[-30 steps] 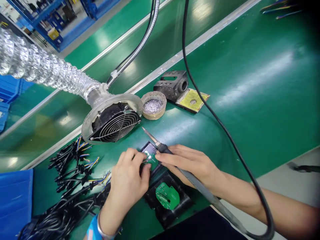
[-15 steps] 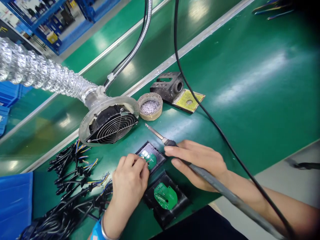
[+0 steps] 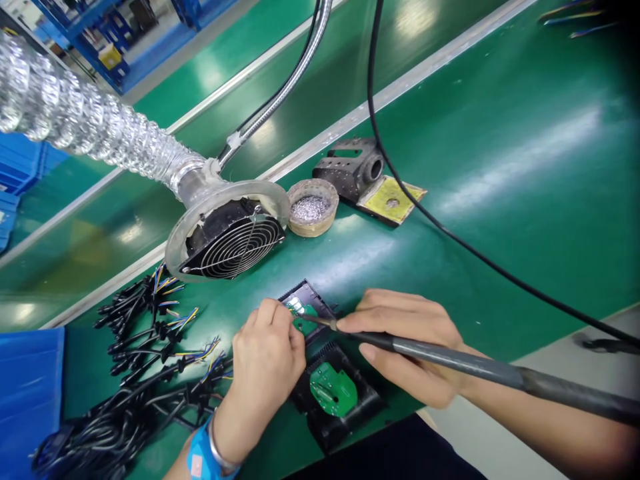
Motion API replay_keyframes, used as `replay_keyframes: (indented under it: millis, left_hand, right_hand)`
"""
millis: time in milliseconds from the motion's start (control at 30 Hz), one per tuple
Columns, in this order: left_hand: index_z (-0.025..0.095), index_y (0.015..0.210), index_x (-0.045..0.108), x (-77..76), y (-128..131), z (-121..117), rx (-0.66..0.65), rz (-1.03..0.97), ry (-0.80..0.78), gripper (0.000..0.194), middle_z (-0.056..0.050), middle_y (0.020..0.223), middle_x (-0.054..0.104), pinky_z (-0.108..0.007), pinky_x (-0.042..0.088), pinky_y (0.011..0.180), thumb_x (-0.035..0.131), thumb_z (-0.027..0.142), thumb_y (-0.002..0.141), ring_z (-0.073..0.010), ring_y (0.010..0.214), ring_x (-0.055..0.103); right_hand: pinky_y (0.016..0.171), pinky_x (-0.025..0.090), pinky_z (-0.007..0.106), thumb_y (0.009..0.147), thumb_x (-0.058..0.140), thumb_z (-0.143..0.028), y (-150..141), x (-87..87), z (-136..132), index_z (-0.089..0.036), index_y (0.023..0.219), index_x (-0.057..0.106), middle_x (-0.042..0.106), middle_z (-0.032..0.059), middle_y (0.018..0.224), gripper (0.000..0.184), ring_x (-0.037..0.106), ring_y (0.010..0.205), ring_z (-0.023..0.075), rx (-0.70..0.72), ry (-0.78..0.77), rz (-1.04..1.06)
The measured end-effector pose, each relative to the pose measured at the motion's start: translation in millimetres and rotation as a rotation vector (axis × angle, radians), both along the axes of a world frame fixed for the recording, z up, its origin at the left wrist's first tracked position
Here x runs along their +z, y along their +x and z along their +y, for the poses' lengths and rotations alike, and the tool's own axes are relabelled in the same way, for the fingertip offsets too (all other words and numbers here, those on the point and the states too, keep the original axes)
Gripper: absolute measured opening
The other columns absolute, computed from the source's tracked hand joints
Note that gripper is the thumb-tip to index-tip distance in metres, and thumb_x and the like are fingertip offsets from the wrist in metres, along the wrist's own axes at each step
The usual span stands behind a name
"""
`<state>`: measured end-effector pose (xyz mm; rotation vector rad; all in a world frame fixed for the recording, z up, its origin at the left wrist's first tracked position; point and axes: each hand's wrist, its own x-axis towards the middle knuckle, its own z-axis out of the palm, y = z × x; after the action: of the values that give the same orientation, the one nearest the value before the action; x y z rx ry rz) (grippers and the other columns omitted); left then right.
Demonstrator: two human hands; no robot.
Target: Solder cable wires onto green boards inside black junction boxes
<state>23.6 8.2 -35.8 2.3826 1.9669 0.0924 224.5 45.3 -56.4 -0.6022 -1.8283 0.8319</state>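
My right hand [image 3: 410, 340] grips a soldering iron [image 3: 450, 357] by its dark handle. Its metal tip points left and reaches over a small green circuit board [image 3: 306, 323] in a black plastic housing [image 3: 320, 307]. Beside that board my left hand [image 3: 270, 350] is closed, thumb and fingers pinched together at the board's left edge. Whatever lies between those fingertips is hidden. Nearer to me, a second green circuit board [image 3: 334, 390] sits in another black housing [image 3: 323, 427], touched by neither hand.
A fume extractor fan [image 3: 235, 247] on a silver hose hangs above the bench. Behind are a round tub of solder bits [image 3: 313, 210] and an iron stand [image 3: 350, 167] with a yellow sponge [image 3: 393, 200]. Black cords [image 3: 120, 427] lie left, by a blue bin [image 3: 30, 400].
The soldering iron has swung down from above the far housing, and its tip is now at the board. My left hand stays pinched beside the board. The view has shifted slightly.
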Motion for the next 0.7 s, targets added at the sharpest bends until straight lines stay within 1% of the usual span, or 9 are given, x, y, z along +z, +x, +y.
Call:
replay_keyframes:
  millis: [233,400,600,700]
  left_hand:
    - [0.020,0.082,0.054,1.3,2.1,1.3,0.003,0.068,-0.016,0.011,-0.003,0.086,0.060,-0.027,0.048,0.059,0.048,0.012,0.084,-0.0169,0.069,0.060]
    - [0.021,0.082,0.052,1.3,2.6,0.9,-0.001,0.092,-0.007,0.012,-0.002,0.085,0.059,-0.027,0.047,0.057,0.047,0.011,0.085,-0.0165,0.069,0.059]
    - [0.021,0.082,0.052,0.3,2.9,0.1,-0.004,0.101,0.011,0.012,-0.002,0.084,0.059,-0.027,0.044,0.056,0.047,0.011,0.085,-0.0163,0.066,0.058]
    - [0.021,0.081,0.052,-0.3,3.6,0.7,-0.006,0.114,0.023,0.012,-0.002,0.083,0.058,-0.028,0.044,0.054,0.047,0.011,0.085,-0.0168,0.065,0.058]
  right_hand:
    - [0.053,0.049,0.027,0.076,0.052,-0.004,-1.1,-1.0,2.1,-0.013,0.099,0.067,0.067,0.0066,0.074,0.029,0.056,0.059,0.0135,0.023,0.026,-0.006]
    - [0.052,0.049,0.027,0.075,0.052,-0.005,-0.5,0.1,3.2,-0.016,0.102,0.067,0.068,0.0058,0.075,0.033,0.057,0.058,0.0140,0.026,0.033,-0.026]
    - [0.052,0.048,0.028,0.074,0.051,-0.003,-1.6,-0.2,3.2,-0.013,0.099,0.067,0.068,0.0073,0.075,0.031,0.057,0.058,0.0140,0.033,0.079,-0.031]
    - [0.051,0.045,0.029,0.074,0.050,-0.002,-2.4,-2.2,1.0,-0.012,0.097,0.066,0.066,0.0076,0.073,0.030,0.055,0.057,0.0141,0.026,0.116,-0.042]
